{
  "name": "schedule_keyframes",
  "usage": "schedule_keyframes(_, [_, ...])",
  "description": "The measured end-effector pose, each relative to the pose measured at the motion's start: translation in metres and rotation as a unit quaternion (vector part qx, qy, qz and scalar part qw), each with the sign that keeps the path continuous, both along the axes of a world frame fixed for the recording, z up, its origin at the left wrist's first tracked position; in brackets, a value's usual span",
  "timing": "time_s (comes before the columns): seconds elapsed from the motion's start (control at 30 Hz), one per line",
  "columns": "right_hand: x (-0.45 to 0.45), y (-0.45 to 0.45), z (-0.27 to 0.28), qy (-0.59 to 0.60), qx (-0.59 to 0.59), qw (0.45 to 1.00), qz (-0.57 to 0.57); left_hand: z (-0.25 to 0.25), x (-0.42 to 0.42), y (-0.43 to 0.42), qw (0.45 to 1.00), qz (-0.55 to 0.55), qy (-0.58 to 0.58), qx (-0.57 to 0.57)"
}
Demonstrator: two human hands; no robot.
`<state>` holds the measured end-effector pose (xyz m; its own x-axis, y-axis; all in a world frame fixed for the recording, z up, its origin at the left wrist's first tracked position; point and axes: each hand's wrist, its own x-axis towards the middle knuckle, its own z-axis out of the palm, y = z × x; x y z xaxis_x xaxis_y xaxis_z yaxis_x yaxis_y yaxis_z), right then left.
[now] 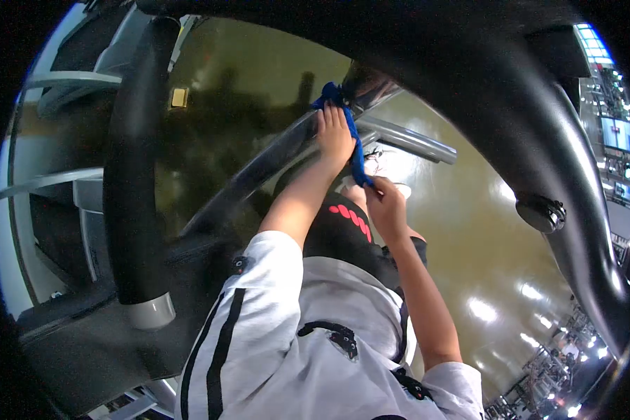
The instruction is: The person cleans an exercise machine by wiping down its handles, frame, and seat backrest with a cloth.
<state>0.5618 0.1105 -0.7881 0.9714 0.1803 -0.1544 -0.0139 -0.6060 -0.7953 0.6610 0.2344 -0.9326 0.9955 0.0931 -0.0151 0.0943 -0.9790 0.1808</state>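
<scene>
A blue cloth [358, 157] runs down from a metal joint of the machine frame, beside a grey tube [252, 175]. My left hand [334, 133] lies over the upper part of the cloth, its fingers stretched out and pressing it against the frame. Lower and to the right, my right hand [387, 205] pinches the cloth's bottom end between thumb and fingers. What lies under my left palm is hidden.
A large black curved frame arm [574, 154] with a round knob [541, 213] arches over the right side. At left hangs a black padded roller [134, 175] above a dark bench pad [70, 343]. A short grey tube [413, 142] sticks out near a white shoe.
</scene>
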Motion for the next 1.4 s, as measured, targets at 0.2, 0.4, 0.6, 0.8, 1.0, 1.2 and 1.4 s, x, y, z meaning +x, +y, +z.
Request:
schedule_keyframes(0.2, [0.012,-0.033,-0.003,0.038,-0.076,0.995,-0.061,-0.010,-0.021,0.005,0.992,-0.064,-0.054,0.093])
schedule_keyframes(0.4, [0.008,-0.030,-0.005,0.094,-0.104,0.990,-0.029,-0.025,-0.033,0.021,0.979,-0.154,-0.040,0.124])
schedule_keyframes(0.6, [0.011,-0.030,-0.001,0.063,-0.095,0.993,-0.008,-0.077,-0.005,0.007,0.972,-0.154,-0.043,0.171])
schedule_keyframes(0.8, [0.013,-0.044,-0.001,0.067,-0.110,0.992,-0.014,-0.029,-0.013,0.032,0.955,-0.144,-0.148,0.214])
schedule_keyframes(1.0, [0.008,-0.025,0.007,0.090,-0.078,0.992,-0.031,0.003,-0.004,0.053,0.999,0.021,0.030,-0.007])
schedule_keyframes(1.2, [0.010,-0.020,0.010,0.054,-0.052,0.997,-0.001,-0.008,0.048,0.041,0.989,0.031,0.135,-0.043])
schedule_keyframes(1.4, [0.019,-0.023,0.005,0.097,-0.080,0.991,-0.052,-0.016,0.067,0.043,0.981,0.034,0.126,-0.142])
